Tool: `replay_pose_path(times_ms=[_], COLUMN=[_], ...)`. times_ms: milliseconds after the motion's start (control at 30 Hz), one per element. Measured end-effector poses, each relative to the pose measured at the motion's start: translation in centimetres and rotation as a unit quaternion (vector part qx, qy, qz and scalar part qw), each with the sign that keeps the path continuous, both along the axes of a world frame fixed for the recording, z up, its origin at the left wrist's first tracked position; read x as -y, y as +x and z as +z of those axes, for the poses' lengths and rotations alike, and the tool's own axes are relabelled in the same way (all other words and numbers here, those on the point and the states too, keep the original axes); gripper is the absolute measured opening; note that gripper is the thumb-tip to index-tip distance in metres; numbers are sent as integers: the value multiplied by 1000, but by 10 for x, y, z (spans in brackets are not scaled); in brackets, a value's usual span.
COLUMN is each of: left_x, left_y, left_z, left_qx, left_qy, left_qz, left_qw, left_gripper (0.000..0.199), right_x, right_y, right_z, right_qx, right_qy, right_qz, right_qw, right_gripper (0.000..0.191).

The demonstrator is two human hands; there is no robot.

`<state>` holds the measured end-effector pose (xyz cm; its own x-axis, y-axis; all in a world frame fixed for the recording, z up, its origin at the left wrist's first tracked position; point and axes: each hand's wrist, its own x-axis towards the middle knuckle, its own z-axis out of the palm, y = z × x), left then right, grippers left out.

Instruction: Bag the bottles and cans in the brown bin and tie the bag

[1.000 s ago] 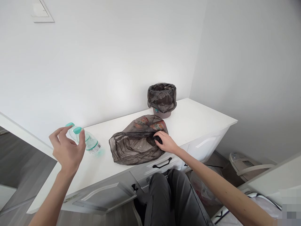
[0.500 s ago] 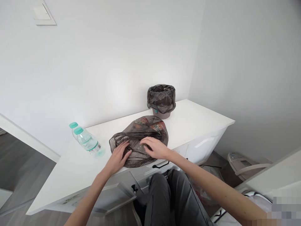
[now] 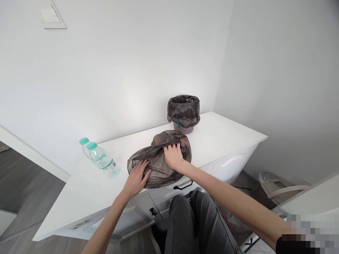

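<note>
A thin, see-through black garbage bag (image 3: 159,171) lies crumpled on the white countertop, with reddish contents faintly visible through its far side. My left hand (image 3: 136,178) rests on the bag's near left part, palm down with fingers stretched out. Over the bag's middle right, my right hand (image 3: 174,155) has its fingers curled into a fold of the plastic and grips it. Just behind the bag stands a small brown trash bin (image 3: 185,129), upright, with a black liner (image 3: 184,114) folded over its rim.
Two clear bottles with teal caps, a front bottle (image 3: 103,160) and a back bottle (image 3: 85,147), stand left of the bag. The white cabinet (image 3: 227,135) has black handles along its front. A light beige appliance (image 3: 275,185) sits low at right. A switch (image 3: 54,17) is on the wall.
My right hand has moved forward onto the bag's upper fold and closed on the plastic. The fold now covers more of the reddish contents. My left hand stays in place on the bag.
</note>
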<state>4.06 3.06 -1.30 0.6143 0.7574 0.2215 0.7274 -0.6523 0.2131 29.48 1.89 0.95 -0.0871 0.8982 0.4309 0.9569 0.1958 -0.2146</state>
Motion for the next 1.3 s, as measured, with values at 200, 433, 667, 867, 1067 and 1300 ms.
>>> replay_pose_path(times_ms=[200, 433, 667, 867, 1067, 1300], left_x=[1, 5, 5, 6, 27, 66], left_y=[-1, 1, 2, 2, 9, 40], left_z=[0, 6, 6, 6, 28, 61], left_qx=[20, 5, -2, 18, 109, 224], left_qy=[10, -18, -19, 8, -22, -136], left_qz=[7, 31, 36, 33, -29, -46], left_qw=[1000, 999, 999, 999, 993, 964], left_gripper=[58, 60, 61, 52, 48, 79], right_x=[-8, -19, -13, 31, 66, 72], right_y=[34, 54, 70, 56, 39, 17], right_z=[5, -4, 8, 42, 57, 60], right_qx=[45, -2, 19, -32, -313, -438], right_qy=[7, 42, 37, 52, -59, -159], right_qz=[-67, -56, -4, 138, 181, 210], right_qw=[997, 998, 999, 989, 931, 859], right_gripper=[52, 44, 36, 47, 60, 60])
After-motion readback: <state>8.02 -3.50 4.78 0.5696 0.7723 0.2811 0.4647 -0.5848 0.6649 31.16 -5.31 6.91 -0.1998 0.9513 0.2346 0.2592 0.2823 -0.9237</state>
